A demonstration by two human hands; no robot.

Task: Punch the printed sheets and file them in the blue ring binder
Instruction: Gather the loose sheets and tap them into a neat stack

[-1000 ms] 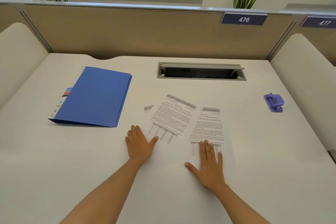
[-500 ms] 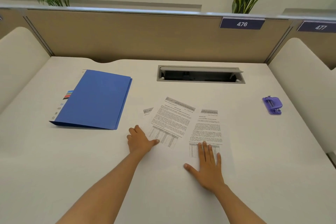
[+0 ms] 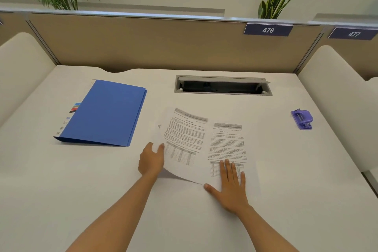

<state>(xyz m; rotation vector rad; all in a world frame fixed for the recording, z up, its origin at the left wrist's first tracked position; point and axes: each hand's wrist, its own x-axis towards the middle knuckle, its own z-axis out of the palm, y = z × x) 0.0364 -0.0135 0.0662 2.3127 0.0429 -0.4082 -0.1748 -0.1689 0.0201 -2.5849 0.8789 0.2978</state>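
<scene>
— White desk, tan partition behind it. Where does everything lie?

— Largest first: the blue ring binder lies closed at the centre left of the frame. The two printed sheets overlap in the middle, the left sheet tilted and the right sheet flat. The purple hole punch stands alone at the right, well apart from the paper.

— And your hands?

— My left hand pinches the left sheet's side edge, thumb on top and fingers underneath. The sheet's near edge bows up off the desk, with a shadow beneath it. My right hand lies flat, fingers straight, pressing the right sheet's lower part.

— Which step is that?

— Gathering, I'd say. I see no holes in either sheet, and the binder isn't open. Next I'd have to square both sheets into one stack with the edges flush, then take them right to the punch.

— Any snags?

— Thin paper may buckle or slip from a one-sided pinch. Plain desk surface runs from the sheets to the punch. The open cable hatch at upper centre is the gap to avoid, and the binder's near corner sits close to my left hand.
</scene>
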